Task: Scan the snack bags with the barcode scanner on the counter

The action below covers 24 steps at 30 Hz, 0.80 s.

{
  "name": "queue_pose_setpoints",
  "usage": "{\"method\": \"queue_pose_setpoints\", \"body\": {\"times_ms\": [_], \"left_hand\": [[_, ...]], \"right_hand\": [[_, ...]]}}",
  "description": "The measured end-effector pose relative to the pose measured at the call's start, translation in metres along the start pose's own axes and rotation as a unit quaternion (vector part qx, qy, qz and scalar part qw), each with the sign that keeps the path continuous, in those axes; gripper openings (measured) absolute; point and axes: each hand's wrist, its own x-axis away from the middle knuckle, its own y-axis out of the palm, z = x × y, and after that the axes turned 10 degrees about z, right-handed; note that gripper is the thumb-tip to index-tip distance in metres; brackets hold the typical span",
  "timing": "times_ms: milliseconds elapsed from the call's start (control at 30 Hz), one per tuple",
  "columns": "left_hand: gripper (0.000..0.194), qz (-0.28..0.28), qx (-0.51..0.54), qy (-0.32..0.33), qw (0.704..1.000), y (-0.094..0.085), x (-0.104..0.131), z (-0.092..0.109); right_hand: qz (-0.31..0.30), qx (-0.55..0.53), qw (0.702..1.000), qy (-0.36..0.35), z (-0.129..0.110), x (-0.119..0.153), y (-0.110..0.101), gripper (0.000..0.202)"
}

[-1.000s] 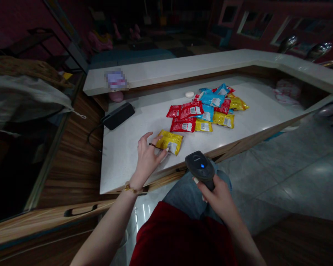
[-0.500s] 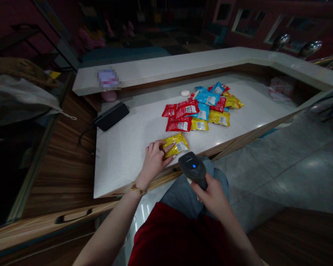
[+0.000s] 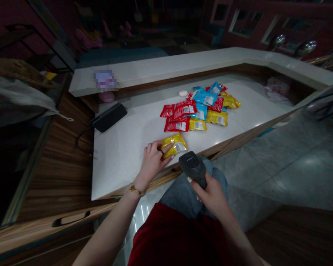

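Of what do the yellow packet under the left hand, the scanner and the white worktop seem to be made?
Yellow packet: probably glossy plastic film; it creases and shines.
Scanner: likely hard plastic, dark, with a dull sheen.
White worktop: smooth, fairly glossy by its reflections; stone or laminate, I cannot tell.

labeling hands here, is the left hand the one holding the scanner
No, the right hand grips the scanner, while the left hand touches a yellow packet.

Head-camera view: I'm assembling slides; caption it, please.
Left hand on a yellow packet, right hand holding a dark scanner; more packets lie piled on the white counter.
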Motion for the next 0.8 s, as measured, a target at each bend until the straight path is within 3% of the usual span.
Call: {"method": "queue_pose_setpoints", "body": {"times_ms": [200,367,533,633,800], "left_hand": [[0.053,0.031,0.063,0.005,0.998,0.001,0.002,-0.005],[0.042,0.098,0.102,-0.034,0.989,-0.003,0.000,-0.009],[0.037,0.159,0.092,-0.013,0.983,-0.011,-0.048,0.000],[0.038,0.130,0.067,0.032,0.989,-0.003,-0.087,0.011],[0.070,-0.021,-0.001,0.048,0.999,0.038,-0.120,0.023]], "right_hand": [[0.004,0.000,1.000,-0.001,-0.001,0.000,-0.001,0.028],[0.028,-0.004,1.000,-0.007,0.005,0.002,-0.005,0.031],[0.029,-0.009,1.000,0.008,0.007,0.001,-0.007,0.033],[0.035,-0.017,0.999,0.004,0.005,0.001,-0.008,0.031],[0.046,-0.033,0.998,-0.001,0.006,0.002,-0.011,0.028]]}}
